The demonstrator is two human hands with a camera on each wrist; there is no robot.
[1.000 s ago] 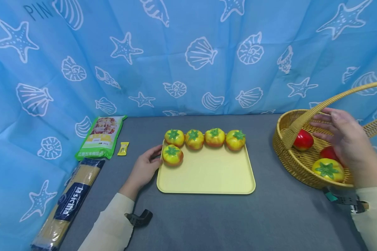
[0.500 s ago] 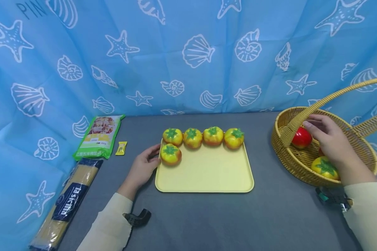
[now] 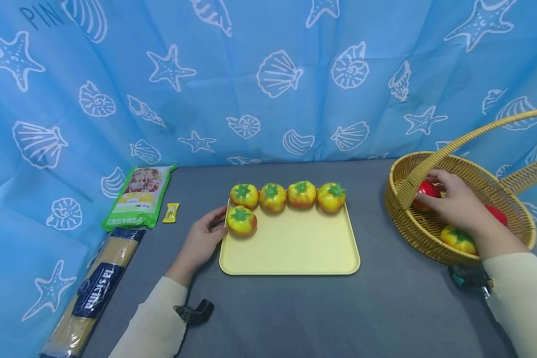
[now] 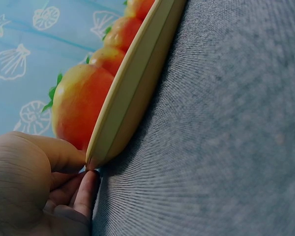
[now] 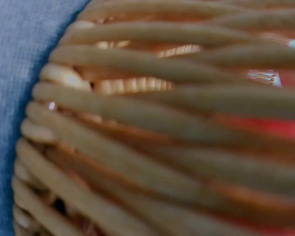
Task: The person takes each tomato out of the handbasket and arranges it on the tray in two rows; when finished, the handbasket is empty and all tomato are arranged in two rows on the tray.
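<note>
Basket [image 3: 402, 229] at right on grey surface [image 3: 322, 313] has red fruit [image 3: 427, 190] inside near its left side, right hand [image 3: 456, 203] grip curled round that fruit, left hand [image 3: 200, 242] grip pinching left rim of yellow tray [image 3: 295, 248] carrying five yellow tomatoes [image 3: 302, 195].

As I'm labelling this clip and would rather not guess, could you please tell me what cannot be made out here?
Head view: part of the gripped red fruit, hidden by the right hand.
Head view: part of the second red fruit, hidden by the right forearm.
Head view: top of the basket handle, cut off by the right edge.
Right wrist view: that hand itself, behind the blurred basket weave.
</note>
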